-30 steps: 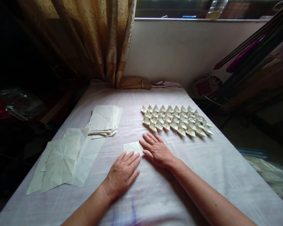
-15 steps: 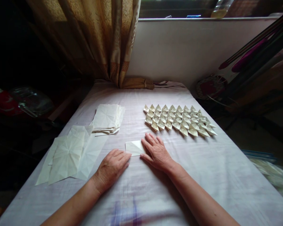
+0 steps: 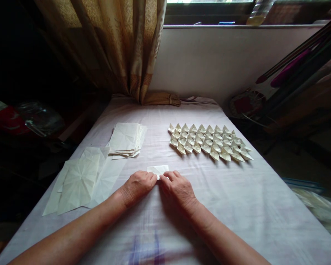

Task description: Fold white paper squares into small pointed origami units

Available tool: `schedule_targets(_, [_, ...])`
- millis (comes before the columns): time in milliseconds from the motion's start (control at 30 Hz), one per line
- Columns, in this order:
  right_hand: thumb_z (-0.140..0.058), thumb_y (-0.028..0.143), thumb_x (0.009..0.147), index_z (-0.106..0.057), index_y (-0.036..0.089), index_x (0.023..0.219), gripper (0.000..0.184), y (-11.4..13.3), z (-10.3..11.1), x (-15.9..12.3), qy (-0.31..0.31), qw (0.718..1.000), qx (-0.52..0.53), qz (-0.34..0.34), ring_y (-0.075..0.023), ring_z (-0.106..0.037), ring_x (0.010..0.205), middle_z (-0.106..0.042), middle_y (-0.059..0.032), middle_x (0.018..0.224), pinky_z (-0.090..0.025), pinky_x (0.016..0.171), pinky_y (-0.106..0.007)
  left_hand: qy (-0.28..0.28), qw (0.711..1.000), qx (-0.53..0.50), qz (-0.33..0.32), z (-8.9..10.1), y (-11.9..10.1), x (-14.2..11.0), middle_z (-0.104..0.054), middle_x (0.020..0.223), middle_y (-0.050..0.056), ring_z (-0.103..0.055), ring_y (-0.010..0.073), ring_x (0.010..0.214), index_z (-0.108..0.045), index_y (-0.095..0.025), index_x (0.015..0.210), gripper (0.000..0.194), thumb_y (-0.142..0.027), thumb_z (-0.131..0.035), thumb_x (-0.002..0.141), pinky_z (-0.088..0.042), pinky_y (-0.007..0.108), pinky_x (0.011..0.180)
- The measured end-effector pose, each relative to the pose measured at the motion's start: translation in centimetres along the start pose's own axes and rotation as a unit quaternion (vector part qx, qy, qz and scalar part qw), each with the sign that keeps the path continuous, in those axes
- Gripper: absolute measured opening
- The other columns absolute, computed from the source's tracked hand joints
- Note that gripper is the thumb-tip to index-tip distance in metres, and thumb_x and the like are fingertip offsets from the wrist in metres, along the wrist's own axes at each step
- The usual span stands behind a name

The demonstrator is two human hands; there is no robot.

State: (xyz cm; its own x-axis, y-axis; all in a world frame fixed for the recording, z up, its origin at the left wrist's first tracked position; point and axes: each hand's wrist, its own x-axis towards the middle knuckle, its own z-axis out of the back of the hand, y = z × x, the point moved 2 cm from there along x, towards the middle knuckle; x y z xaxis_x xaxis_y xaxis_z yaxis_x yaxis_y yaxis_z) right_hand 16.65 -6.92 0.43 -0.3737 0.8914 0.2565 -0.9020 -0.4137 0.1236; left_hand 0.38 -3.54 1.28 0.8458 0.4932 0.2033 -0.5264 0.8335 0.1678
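Note:
A small folded sheet of white paper (image 3: 158,169) lies on the cloth between my hands. My left hand (image 3: 142,183) is closed, its fingertips pinching the near edge of the paper from the left. On the other side, my right hand (image 3: 178,187) has its thumb and fingers closed on the same near edge. The fingertips of both hands almost meet there, and they cover the paper's near corners. Beyond my right hand, folded paper boats (image 3: 209,141) stand upright in several close rows.
A stack of creased paper sheets (image 3: 124,138) sits at the back left, with looser creased sheets (image 3: 79,180) spread nearer. A pale cloth (image 3: 209,228) covers the table. Behind hangs a gold curtain (image 3: 132,44); plastic bags (image 3: 317,202) are off the right edge.
Both hands lay flat with fingers stretched at first. My left hand drew back left, then came in again; now both hands pinch the paper's near edge. The view shifted slightly.

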Motion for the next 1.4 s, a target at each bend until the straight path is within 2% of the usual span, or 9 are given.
schedule_targets(167, [-0.058,0.012,0.09,-0.066,0.022,0.083,0.015,0.2,-0.9,0.5,-0.014,1.0,0.0,-0.01,-0.0147,-0.058,0.072,-0.068,-0.0036,0.085,-0.039,0.057,-0.021,-0.043,0.999,-0.01,0.027,0.3,-0.2,-0.5,-0.06,0.065,0.002,-0.059,0.0178,0.06,-0.055,-0.019,0.074,0.023,-0.013,-0.044,0.093,-0.048,0.029,0.058])
schedule_targets(333, [-0.047,0.008,0.091,-0.065,0.02,0.084,0.022,-1.3,-0.7,0.1,-0.078,0.995,0.059,0.018,-0.0149,-0.061,0.075,-0.069,-0.0047,0.088,-0.047,0.066,-0.021,-0.14,0.988,-0.047,0.04,1.0,0.6,-1.3,-0.071,0.102,0.008,-0.064,0.0213,0.094,-0.065,-0.019,0.106,0.021,-0.02,-0.048,0.095,-0.051,0.036,0.086])
schedule_targets(400, [-0.042,0.008,0.091,-0.065,0.02,0.09,0.026,-1.6,-0.5,-0.2,-0.083,0.991,0.097,0.032,-0.0156,-0.063,0.079,-0.07,-0.0064,0.094,-0.05,0.071,-0.023,-0.159,0.984,-0.072,0.023,0.9,0.9,-1.5,-0.073,0.104,0.006,-0.064,0.0216,0.098,-0.067,-0.021,0.107,0.022,-0.018,-0.049,0.095,-0.05,0.037,0.089])
schedule_targets(600, [-0.045,0.012,0.092,-0.068,0.018,0.102,0.026,-2.0,0.0,-2.2,-0.078,0.987,0.126,0.058,-0.0228,-0.061,0.105,-0.07,-0.0099,0.111,-0.05,0.093,-0.036,-0.121,0.982,-0.144,0.02,0.2,-0.2,-1.6,-0.074,0.095,0.005,-0.065,0.0192,0.089,-0.069,-0.021,0.1,0.019,-0.018,-0.051,0.094,-0.051,0.035,0.083])
schedule_targets(767, [-0.053,0.02,0.093,-0.071,0.023,0.104,0.022,-2.9,-0.1,-3.5,-0.07,0.988,0.129,0.051,-0.0243,-0.06,0.108,-0.071,-0.0063,0.114,-0.049,0.091,-0.038,-0.095,0.975,-0.192,0.051,0.2,-0.8,-2.1,-0.072,0.101,0.006,-0.062,0.021,0.096,-0.069,-0.022,0.106,0.021,-0.02,-0.056,0.089,-0.048,0.037,0.089])
schedule_targets(967, [-0.057,0.025,0.09,-0.073,0.026,0.086,0.017,-2.7,-0.3,-2.5,-0.054,0.979,0.185,-0.071,-0.0253,-0.057,0.112,-0.071,-0.0049,0.111,-0.043,0.095,-0.043,-0.072,0.947,-0.272,0.153,0.1,-0.3,-1.1,-0.071,0.087,0.003,-0.061,0.0183,0.086,-0.068,-0.021,0.085,0.02,-0.027,-0.052,0.095,-0.047,0.035,0.083])
schedule_targets(1100, [-0.056,0.026,0.089,-0.07,0.024,0.075,0.02,-2.3,-0.5,-1.7,-0.056,0.969,0.196,-0.141,-0.0265,-0.055,0.114,-0.07,-0.0052,0.111,-0.038,0.097,-0.044,-0.072,0.939,-0.251,0.226,-0.4,-0.1,-0.4,-0.069,0.101,0.007,-0.058,0.0228,0.098,-0.065,-0.019,0.073,0.024,-0.031,-0.056,0.092,-0.046,0.04,0.088])
schedule_targets(1233, [-0.056,0.027,0.09,-0.067,0.023,0.072,0.022,-2.0,-0.6,-1.2,-0.064,0.968,0.18,-0.163,-0.0253,-0.054,0.112,-0.069,-0.0061,0.108,-0.036,0.096,-0.042,-0.078,0.933,-0.233,0.261,-0.8,-0.2,-0.3,-0.067,0.111,0.008,-0.054,0.0269,0.11,-0.061,-0.02,0.067,0.026,-0.03,-0.056,0.09,-0.045,0.046,0.093])
schedule_targets(1400, [-0.057,0.027,0.09,-0.063,0.022,0.07,0.022,-1.9,-0.7,-0.6,-0.06,0.97,0.165,-0.168,-0.0228,-0.056,0.104,-0.068,-0.0058,0.103,-0.035,0.092,-0.039,-0.072,0.928,-0.235,0.279,-1.0,-0.3,-0.2,-0.066,0.111,0.008,-0.054,0.028,0.111,-0.057,-0.02,0.067,0.026,-0.03,-0.056,0.091,-0.044,0.047,0.094])
